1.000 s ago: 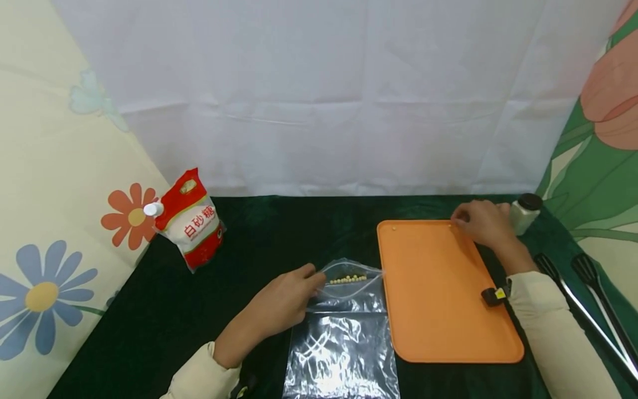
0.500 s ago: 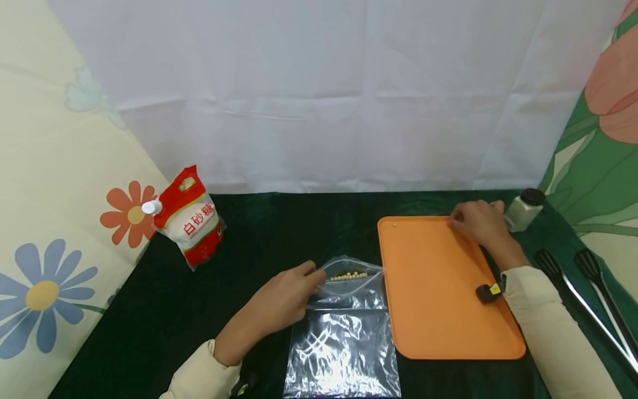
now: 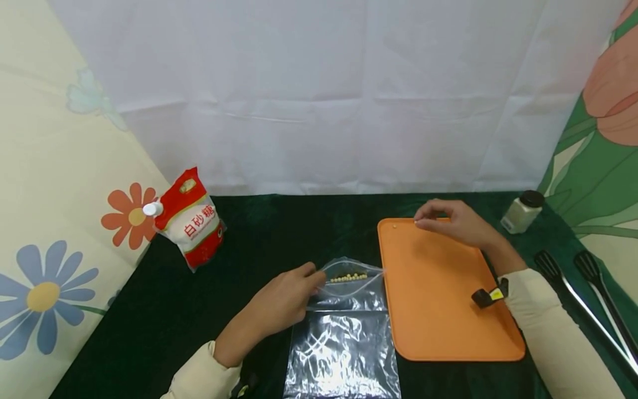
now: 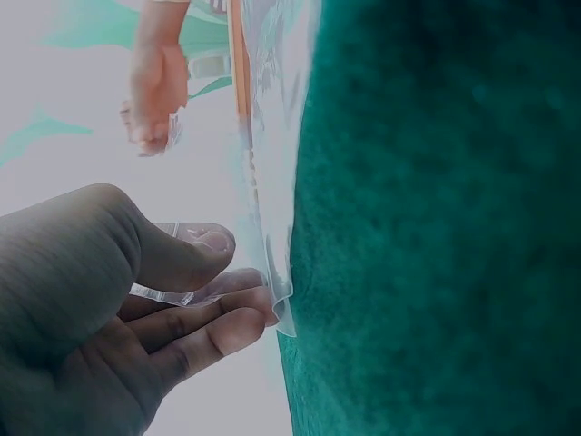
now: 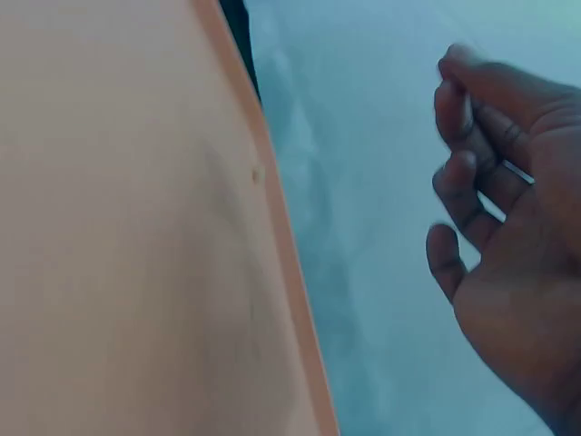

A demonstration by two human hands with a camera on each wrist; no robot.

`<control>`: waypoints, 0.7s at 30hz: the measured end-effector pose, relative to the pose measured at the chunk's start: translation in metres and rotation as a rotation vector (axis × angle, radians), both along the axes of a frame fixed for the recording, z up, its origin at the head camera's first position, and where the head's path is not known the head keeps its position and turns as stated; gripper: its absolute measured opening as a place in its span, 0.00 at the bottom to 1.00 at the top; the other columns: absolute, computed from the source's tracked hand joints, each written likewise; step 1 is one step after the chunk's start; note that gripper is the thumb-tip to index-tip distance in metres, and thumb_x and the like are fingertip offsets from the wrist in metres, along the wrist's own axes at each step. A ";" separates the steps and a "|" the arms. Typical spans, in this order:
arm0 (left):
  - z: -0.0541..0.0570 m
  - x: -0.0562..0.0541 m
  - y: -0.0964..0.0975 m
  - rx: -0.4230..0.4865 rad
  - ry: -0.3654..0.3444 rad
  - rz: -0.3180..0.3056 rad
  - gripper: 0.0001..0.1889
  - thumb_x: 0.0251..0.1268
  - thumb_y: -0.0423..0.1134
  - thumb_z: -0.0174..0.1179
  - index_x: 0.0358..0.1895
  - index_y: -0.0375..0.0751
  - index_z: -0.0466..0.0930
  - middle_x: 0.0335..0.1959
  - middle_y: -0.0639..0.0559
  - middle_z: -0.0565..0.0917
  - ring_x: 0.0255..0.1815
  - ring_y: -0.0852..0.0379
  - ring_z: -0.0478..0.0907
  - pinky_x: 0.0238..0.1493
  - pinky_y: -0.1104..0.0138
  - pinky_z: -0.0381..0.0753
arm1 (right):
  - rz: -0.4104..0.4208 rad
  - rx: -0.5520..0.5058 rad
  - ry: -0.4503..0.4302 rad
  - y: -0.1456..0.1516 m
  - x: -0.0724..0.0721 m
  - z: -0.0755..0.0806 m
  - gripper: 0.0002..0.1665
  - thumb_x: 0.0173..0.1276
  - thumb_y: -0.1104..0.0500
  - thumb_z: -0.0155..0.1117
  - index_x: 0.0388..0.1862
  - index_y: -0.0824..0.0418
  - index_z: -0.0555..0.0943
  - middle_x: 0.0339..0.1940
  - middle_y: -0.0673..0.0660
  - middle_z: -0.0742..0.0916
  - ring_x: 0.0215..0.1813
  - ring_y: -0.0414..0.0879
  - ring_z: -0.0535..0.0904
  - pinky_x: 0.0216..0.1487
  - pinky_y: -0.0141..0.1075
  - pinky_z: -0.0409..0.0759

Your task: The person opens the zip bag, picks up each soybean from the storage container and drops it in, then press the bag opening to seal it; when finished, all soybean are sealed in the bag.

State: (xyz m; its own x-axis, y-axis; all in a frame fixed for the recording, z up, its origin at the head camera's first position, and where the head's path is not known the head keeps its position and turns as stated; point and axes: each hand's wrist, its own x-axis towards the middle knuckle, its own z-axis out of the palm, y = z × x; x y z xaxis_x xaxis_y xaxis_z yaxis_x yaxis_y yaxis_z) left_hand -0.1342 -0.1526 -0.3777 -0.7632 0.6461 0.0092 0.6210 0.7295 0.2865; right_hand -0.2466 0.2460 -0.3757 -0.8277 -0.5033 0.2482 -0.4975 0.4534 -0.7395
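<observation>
My left hand (image 3: 291, 299) pinches the left edge of the mouth of a clear zip bag (image 3: 344, 354); its thumb (image 4: 204, 259) shows on the film in the left wrist view. The bag lies flat with its mouth gaping, and a row of small pale-yellow beans (image 3: 349, 278) shows inside. My right hand (image 3: 458, 224) hovers over the far edge of an orange tray (image 3: 438, 321), thumb and forefinger together. A tiny pale spot, seemingly a bean, shows at those fingertips. One loose bean (image 3: 395, 226) lies in the tray's far left corner.
A red and white sugar bag (image 3: 191, 219) with a white cap stands at the back left. A dark-lidded jar (image 3: 522, 212) is at the back right. Two black-headed utensils (image 3: 568, 288) lie right of the tray, partly beside my sleeve.
My right hand has lifted from the tray's far right corner and moved left along the far edge. The small bean seen at that corner earlier is gone from there. My left hand stays put.
</observation>
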 end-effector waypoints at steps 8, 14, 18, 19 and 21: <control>0.001 0.001 0.000 0.003 -0.003 -0.006 0.20 0.56 0.29 0.68 0.50 0.50 0.78 0.39 0.58 0.75 0.31 0.67 0.73 0.30 0.74 0.76 | 0.185 -0.094 0.027 -0.023 0.013 0.009 0.08 0.70 0.70 0.63 0.46 0.65 0.83 0.43 0.53 0.86 0.45 0.46 0.79 0.47 0.34 0.78; 0.002 0.001 0.001 -0.005 0.001 -0.003 0.19 0.57 0.30 0.68 0.51 0.49 0.78 0.39 0.58 0.76 0.31 0.66 0.73 0.31 0.74 0.76 | 0.315 -0.094 0.043 -0.049 0.025 0.013 0.10 0.70 0.69 0.64 0.46 0.56 0.84 0.41 0.50 0.84 0.41 0.47 0.76 0.49 0.43 0.73; 0.002 0.001 0.001 -0.005 0.015 -0.001 0.19 0.57 0.30 0.68 0.50 0.50 0.78 0.39 0.58 0.76 0.30 0.66 0.73 0.30 0.74 0.76 | 0.381 -0.016 0.093 -0.076 0.033 0.008 0.10 0.70 0.63 0.66 0.45 0.49 0.85 0.38 0.45 0.83 0.37 0.44 0.74 0.44 0.43 0.72; 0.002 0.001 0.001 -0.004 0.020 -0.001 0.19 0.56 0.29 0.68 0.50 0.50 0.78 0.39 0.58 0.75 0.30 0.66 0.73 0.29 0.74 0.75 | 0.395 0.001 0.110 -0.081 0.033 0.004 0.09 0.70 0.60 0.67 0.45 0.47 0.85 0.38 0.43 0.83 0.37 0.42 0.74 0.44 0.43 0.71; 0.002 0.002 0.001 -0.004 0.026 -0.001 0.19 0.56 0.29 0.68 0.49 0.50 0.78 0.38 0.58 0.75 0.29 0.67 0.72 0.29 0.74 0.75 | 0.421 0.046 0.159 -0.090 0.034 0.000 0.06 0.71 0.55 0.67 0.45 0.45 0.85 0.38 0.38 0.83 0.37 0.38 0.74 0.43 0.41 0.70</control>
